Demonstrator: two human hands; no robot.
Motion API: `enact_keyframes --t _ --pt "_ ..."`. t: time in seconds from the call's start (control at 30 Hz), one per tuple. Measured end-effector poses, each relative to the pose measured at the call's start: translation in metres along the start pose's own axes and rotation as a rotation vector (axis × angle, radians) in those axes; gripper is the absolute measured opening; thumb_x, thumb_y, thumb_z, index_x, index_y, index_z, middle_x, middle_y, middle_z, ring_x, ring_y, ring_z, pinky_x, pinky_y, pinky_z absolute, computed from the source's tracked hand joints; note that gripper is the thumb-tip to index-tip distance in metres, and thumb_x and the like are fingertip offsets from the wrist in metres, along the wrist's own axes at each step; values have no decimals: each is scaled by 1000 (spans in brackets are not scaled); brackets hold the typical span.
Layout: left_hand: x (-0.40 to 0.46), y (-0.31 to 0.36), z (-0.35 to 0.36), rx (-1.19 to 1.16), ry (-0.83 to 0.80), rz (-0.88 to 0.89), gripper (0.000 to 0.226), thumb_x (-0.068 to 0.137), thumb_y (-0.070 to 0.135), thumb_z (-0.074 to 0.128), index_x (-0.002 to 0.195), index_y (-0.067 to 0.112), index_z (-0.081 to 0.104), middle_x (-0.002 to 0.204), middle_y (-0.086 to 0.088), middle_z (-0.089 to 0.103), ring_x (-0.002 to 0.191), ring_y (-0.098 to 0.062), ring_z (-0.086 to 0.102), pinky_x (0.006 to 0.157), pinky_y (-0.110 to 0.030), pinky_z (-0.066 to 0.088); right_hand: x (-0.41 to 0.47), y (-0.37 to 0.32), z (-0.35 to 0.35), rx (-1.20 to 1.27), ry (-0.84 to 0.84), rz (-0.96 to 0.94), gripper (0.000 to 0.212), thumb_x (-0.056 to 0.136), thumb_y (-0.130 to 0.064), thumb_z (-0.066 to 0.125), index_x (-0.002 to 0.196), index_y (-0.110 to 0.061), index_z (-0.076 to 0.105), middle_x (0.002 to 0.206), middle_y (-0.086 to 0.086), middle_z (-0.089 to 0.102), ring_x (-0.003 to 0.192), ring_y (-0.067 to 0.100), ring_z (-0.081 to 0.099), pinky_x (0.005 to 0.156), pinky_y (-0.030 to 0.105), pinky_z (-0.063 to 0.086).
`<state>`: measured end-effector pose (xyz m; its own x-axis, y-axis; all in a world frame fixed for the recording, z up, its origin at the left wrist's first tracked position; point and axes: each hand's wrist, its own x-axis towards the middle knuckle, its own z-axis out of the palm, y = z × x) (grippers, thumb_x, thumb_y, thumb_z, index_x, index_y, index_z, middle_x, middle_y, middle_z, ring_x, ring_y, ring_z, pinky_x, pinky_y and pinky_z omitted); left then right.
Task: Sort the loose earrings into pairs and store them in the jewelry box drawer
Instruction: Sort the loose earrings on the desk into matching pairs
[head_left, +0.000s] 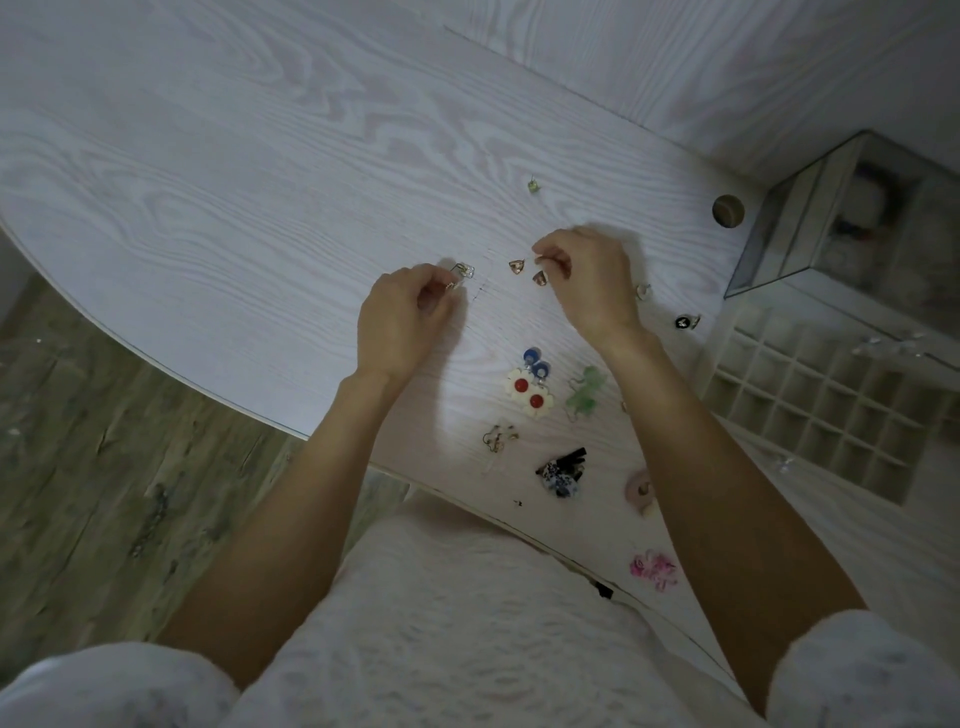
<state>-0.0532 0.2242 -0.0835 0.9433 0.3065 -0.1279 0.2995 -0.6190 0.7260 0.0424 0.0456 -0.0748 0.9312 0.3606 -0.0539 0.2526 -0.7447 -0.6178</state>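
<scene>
Left hand (402, 317) pinches a clear crystal earring (464, 271); right hand (587, 278) pinches one of two bronze earrings (518, 266) just beside its fingertips. Flower earrings (530, 392) lie on tabletop (208, 182) between wrists; compartment drawer (831, 395) right of flower earrings.

1. Hands: two, the left hand (400, 317) and the right hand (587, 275), both at centre frame.
2. Bronze cone-shaped earrings (517, 266): two, at the right fingertips.
3. Clear crystal earrings (464, 271): at least one, at the left fingertips; exact count unclear.
4. White flower earrings with red centres (529, 393): two, lower centre.
5. Green translucent earrings (586, 392): two, overlapping.
6. Small green stud (532, 185): one, upper centre.
7. Black round earring (684, 322): one, right of centre.
8. Pink flower cluster (653, 569): one group; pieces indistinct.
9. Gridded drawer tray (810, 395): one, right edge.
10. Glass jewelry box (810, 228): one, upper right.
</scene>
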Motion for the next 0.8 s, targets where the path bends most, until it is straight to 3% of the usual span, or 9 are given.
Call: enact_keyframes --t 0.07,0.2,0.37,0.57,0.67,0.8 --pt "0 0 0 12 6 16 16 88 30 61 98 20 68 88 6 67 80 -7 55 68 -14 36 -3 1 -6 10 40 -8 24 85 5 56 103 -6 68 96 8 65 80 6 54 72 9 43" --pt "1 2 2 33 0 29 19 89 30 59 101 19 68 91 5 67 82 -9 56 73 -21 39 -13 17 -23 -35 188 67 32 83 9 51 102 -10 67 101 8 63 90 15 56 80 23 47" --pt "1 9 11 50 -12 56 21 90 30 58 105 20 67 95 3 68 87 -14 57 77 -20 36 -21 28 -26 -181 60 93 28 86 -1 53 108 -13 65 105 6 64 106 25 51 82 13 26" --pt "2 14 12 55 -22 76 21 90 27 58 108 18 67 95 1 69 89 -16 59 82 -24 40 -14 11 -9 -204 5 37 15 87 -10 60 99 -11 67 100 7 66 103 26 49 76 33 46" --pt "3 17 13 35 -45 76 21 89 29 58 106 20 66 96 3 70 88 -13 61 80 -25 45 -14 9 -3 -210 18 61 12 89 -10 58 97 -11 67 100 8 65 102 25 51 72 32 42" --pt "3 24 20 52 -61 97 19 89 30 60 101 19 67 94 4 70 84 -11 61 73 -21 44 -27 10 -7 -227 56 55 24 90 -12 56 112 -12 64 110 7 63 109 24 49 85 31 42"
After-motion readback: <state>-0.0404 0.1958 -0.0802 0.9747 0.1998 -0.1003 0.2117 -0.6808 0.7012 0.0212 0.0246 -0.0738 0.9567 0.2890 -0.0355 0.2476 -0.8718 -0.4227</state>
